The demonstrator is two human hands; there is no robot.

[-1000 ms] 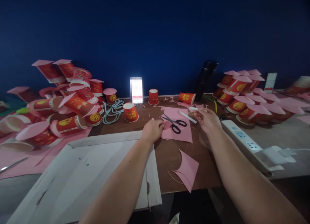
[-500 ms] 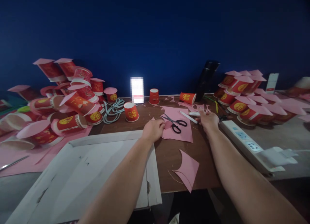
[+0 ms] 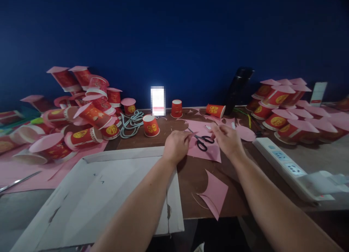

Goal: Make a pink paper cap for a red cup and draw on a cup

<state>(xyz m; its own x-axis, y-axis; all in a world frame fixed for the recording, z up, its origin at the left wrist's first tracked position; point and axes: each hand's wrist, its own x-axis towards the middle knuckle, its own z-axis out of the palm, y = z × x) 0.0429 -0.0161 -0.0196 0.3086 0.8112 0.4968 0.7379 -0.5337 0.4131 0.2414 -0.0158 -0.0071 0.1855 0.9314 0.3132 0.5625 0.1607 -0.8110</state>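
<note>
My left hand [image 3: 176, 144] is closed, its fingertips pinching a small piece of pink paper [image 3: 192, 134] over a larger pink sheet [image 3: 215, 154]. Black-handled scissors [image 3: 202, 146] lie on that sheet between my hands, with the blades towards my left fingers. My right hand [image 3: 227, 140] is closed around what looks like a white pen [image 3: 233, 126]; its end shows behind the knuckles and the rest is hidden. Another white tip [image 3: 208, 127] shows at my right fingertips, partly covered. A rounded pink cutout [image 3: 247, 133] lies just right of that hand.
Red paper cups with pink tops are piled at left [image 3: 81, 137] and stacked at right [image 3: 294, 130]. A white box lid [image 3: 109, 194], power strip [image 3: 278, 161], coiled cord [image 3: 131, 124], black bottle [image 3: 240, 88] and pink scrap [image 3: 214, 194] surround the work area.
My right hand has moved left, towards the scissors and my left hand, bringing the white pen with it. The pink cutout at right is uncovered. The view has shifted slightly.
</note>
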